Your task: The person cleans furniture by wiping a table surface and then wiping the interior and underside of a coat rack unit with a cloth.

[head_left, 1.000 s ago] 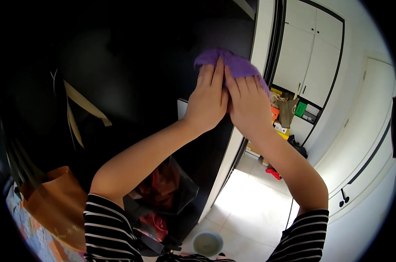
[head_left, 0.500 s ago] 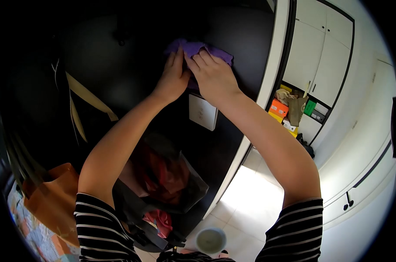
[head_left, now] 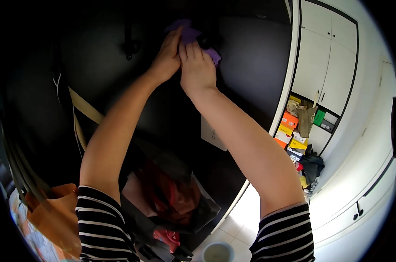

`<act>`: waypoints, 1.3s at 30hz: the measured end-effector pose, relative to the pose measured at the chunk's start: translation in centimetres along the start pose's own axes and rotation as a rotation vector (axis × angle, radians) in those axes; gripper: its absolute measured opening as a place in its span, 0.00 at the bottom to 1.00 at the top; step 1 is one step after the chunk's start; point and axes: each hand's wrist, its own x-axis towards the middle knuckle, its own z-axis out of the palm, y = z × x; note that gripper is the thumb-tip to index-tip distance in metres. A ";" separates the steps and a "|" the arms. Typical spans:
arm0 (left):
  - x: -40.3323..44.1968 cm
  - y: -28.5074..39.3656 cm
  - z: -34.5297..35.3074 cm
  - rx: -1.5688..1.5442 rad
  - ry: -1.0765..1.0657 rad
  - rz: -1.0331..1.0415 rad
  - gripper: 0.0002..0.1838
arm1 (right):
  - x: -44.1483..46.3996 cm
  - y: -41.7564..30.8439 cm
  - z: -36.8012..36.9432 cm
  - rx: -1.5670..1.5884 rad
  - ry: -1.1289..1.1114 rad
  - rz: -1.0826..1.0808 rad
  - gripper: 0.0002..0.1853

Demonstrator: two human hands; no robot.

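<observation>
Touching a crumpled purple cloth [head_left: 188, 35]

Bunched and uneven-edged, it lies against a dark panel [head_left: 257, 56] at twelve o'clock. Left hand [head_left: 165, 61] and right hand [head_left: 198, 70] meet it, fingers close together; whether they pinch it, I cannot tell.

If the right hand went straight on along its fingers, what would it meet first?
The purple cloth, which the right hand touches. Beyond it, probably the dark panel; a dark fitting sits just right of that line, though depth is unclear.
</observation>
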 end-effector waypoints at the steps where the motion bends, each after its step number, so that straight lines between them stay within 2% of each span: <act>1: 0.2 -0.5 0.2 -0.069 0.029 0.001 0.35 | 0.5 0.1 0.0 -0.010 -0.022 -0.022 0.31; 4: 0.1 -1.1 0.2 -0.139 0.084 -0.151 0.34 | 2.4 0.2 0.3 -0.005 -0.016 -0.086 0.31; 6: 0.0 -0.8 -0.2 -0.145 0.087 -0.166 0.33 | 2.8 0.1 1.1 0.055 0.062 -0.102 0.29; 9: -0.4 0.7 0.0 -0.178 0.124 -0.230 0.33 | 2.8 0.2 1.5 0.182 0.062 -0.094 0.30; 12: -1.6 0.0 0.8 -0.153 0.166 -0.213 0.34 | 1.8 0.5 1.1 0.104 -0.028 -0.158 0.31; 16: -5.2 -0.2 3.0 -0.129 0.220 -0.190 0.34 | -1.3 0.7 0.4 0.155 -0.105 -0.248 0.30; 21: -10.0 1.7 6.0 -0.128 0.183 -0.398 0.37 | -5.4 1.9 -0.4 0.294 -0.133 -0.347 0.31; 24: -9.4 0.8 6.7 -0.221 0.169 -0.383 0.40 | -6.6 3.7 -2.8 0.199 -0.129 -0.250 0.26; 25: -9.0 1.7 6.7 -0.227 0.194 -0.373 0.41 | -6.8 4.6 -3.7 0.221 -0.129 -0.174 0.29; 26: -8.4 2.3 6.5 -0.245 0.170 -0.310 0.42 | -7.1 5.8 -4.5 0.208 -0.021 -0.141 0.33; 28: -6.6 4.6 5.6 -0.281 0.124 -0.178 0.42 | -7.4 7.0 -5.8 0.153 0.029 -0.069 0.36; 29: -5.6 4.9 5.9 -0.194 0.154 -0.113 0.42 | -6.8 7.5 -6.4 0.157 0.077 -0.030 0.35; 32: -1.7 5.8 4.8 -0.530 0.161 -0.009 0.44 | -3.9 8.3 -7.2 0.269 0.203 0.030 0.35; 35: -0.2 8.2 3.0 -0.740 0.169 -0.068 0.44 | -0.4 8.4 -6.6 0.510 0.314 0.061 0.33; 37: -0.3 8.6 2.4 -0.947 0.165 -0.155 0.41 | 0.3 8.5 -6.3 0.526 0.281 0.039 0.33; 39: 0.1 7.8 2.4 -0.876 0.177 -0.132 0.40 | 0.9 8.7 -6.4 0.548 0.243 0.018 0.32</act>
